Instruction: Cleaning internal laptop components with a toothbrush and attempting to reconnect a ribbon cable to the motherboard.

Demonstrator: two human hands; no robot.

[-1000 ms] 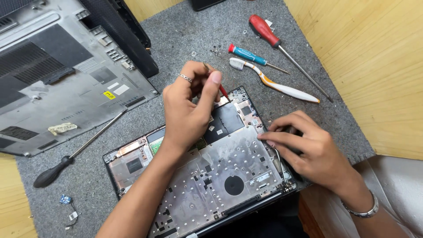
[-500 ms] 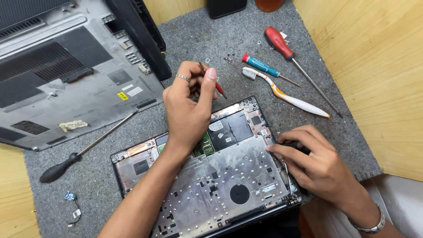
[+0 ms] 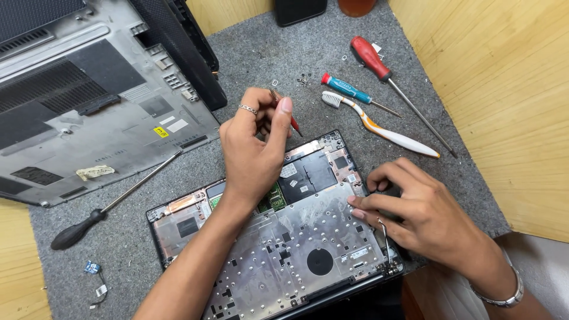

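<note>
Grey felt mat (image 3: 249,53) covers the middle of our table (image 3: 510,118), whose pale wood shows along the right side and at the lower left corner of the frame. At lower centre lies the opened laptop (image 3: 272,249), tilted, its silver inner plate and dark board parts bare. Our left hand (image 3: 255,148) hangs over its upper edge, fingers pinched around a small red-tipped screwdriver (image 3: 291,121) that points down toward the board; a ring sits on one finger. Our right hand (image 3: 415,210) rests on the laptop's right edge, fingers curled and pressing on the plate and corner; we cannot tell whether they grip anything.

At upper left a grey bottom cover (image 3: 89,112) lies with its inside up, beside a black panel (image 3: 178,47) leaning across it. A long black-handled screwdriver (image 3: 112,204) lies at left, between cover and laptop. At upper right sit a red-handled screwdriver (image 3: 391,80), a blue one (image 3: 349,90) and a white and orange toothbrush (image 3: 379,127), close together. Loose screws (image 3: 303,80) lie near them. A tiny blue part with a cable (image 3: 93,269) lies at lower left.
</note>
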